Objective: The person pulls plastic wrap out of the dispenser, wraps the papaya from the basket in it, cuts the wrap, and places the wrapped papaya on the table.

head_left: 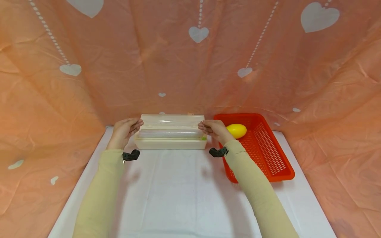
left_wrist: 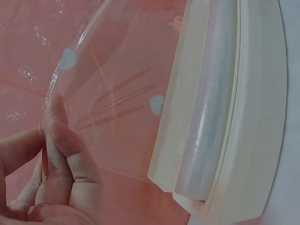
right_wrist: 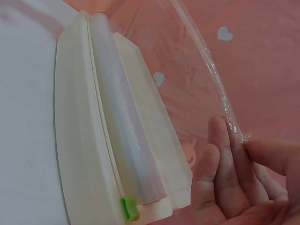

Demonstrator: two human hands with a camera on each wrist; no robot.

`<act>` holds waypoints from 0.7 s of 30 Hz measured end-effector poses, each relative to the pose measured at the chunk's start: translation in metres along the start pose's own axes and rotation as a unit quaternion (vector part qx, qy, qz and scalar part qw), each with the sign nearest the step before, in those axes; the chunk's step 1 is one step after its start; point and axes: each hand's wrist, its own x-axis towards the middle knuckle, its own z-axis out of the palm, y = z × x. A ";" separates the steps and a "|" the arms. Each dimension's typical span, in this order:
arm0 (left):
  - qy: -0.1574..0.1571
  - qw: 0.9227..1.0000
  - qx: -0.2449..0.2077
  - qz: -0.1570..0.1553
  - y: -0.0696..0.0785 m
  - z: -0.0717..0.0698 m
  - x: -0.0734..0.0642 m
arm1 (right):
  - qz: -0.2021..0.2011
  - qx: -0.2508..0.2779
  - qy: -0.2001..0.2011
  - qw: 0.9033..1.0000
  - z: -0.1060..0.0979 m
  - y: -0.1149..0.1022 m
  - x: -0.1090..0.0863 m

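A cream dispenser box (head_left: 170,144) lies lengthwise at the back of the table with its lid raised. Inside rests a roll of cling film (head_left: 169,134), and a clear sheet of film (left_wrist: 108,112) stretches up from it. My left hand (head_left: 123,132) pinches one corner of the sheet's free edge between thumb and fingers. At the other end, my right hand (head_left: 216,130) pinches the opposite corner, so the edge runs taut between both hands. A green slide cutter (right_wrist: 129,209) sits at the right end of the box's front rail.
To the right stands a red perforated basket (head_left: 284,175), its left side partly under my right forearm. A yellow oval fruit (head_left: 238,131) lies in it. An orange curtain (head_left: 175,66) with white hearts hangs behind the white-covered table (head_left: 172,195) and along both sides.
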 end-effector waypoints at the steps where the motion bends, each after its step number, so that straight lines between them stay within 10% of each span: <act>1: -0.002 1.000 0.001 0.000 0.001 0.000 0.000 | -0.001 -0.002 0.002 1.000 0.000 -0.001 0.000; 21: -0.006 1.000 -0.013 0.006 0.011 0.005 -0.003 | -0.007 -0.029 -0.002 1.000 -0.002 -0.012 -0.001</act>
